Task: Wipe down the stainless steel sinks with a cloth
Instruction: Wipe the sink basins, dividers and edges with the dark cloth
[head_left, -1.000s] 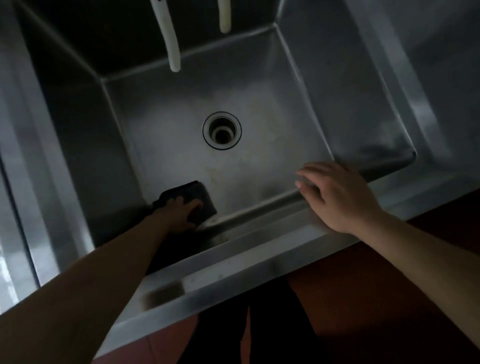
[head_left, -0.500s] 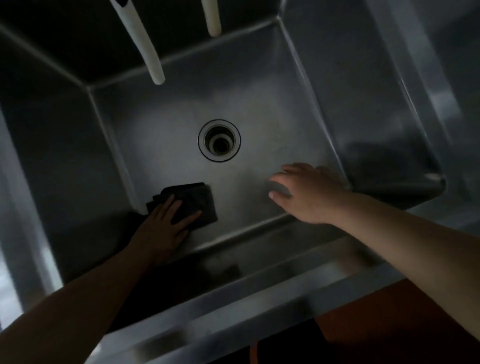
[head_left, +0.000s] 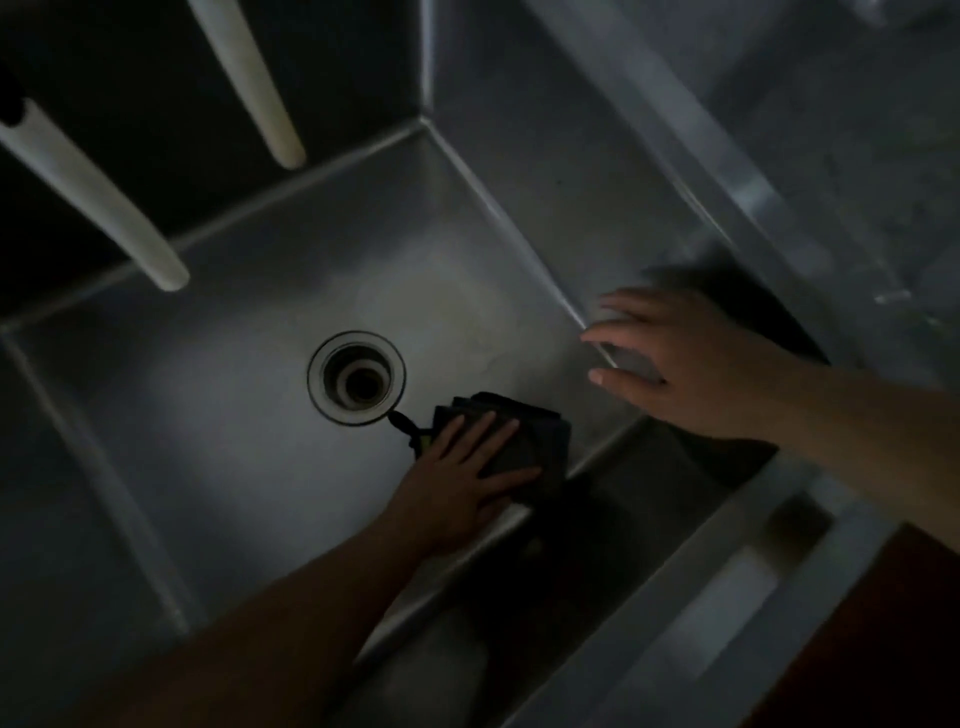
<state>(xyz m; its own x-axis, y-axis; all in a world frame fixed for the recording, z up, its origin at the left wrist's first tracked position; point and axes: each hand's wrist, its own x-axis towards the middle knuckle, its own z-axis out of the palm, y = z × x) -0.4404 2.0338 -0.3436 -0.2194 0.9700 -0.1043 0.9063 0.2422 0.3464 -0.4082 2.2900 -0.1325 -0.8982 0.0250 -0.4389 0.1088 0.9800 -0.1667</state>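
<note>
A deep stainless steel sink (head_left: 218, 415) fills the view, with a round drain (head_left: 356, 378) in its floor. A dark folded cloth (head_left: 535, 431) lies on the sink floor just right of the drain, close to the near wall. My left hand (head_left: 457, 483) presses flat on the cloth with fingers spread. My right hand (head_left: 685, 358) hovers open and blurred over the sink's right wall, holding nothing.
Two pale hoses (head_left: 98, 192) (head_left: 254, 83) hang down over the back of the sink. The sink's front rim (head_left: 727, 597) runs along the lower right, with a red-brown floor (head_left: 893, 649) beyond it. A steel ledge (head_left: 675, 104) borders the right side.
My left hand has slid the cloth from the sink's near-left corner rightward past the drain. My right hand left the front rim and moved over the right wall.
</note>
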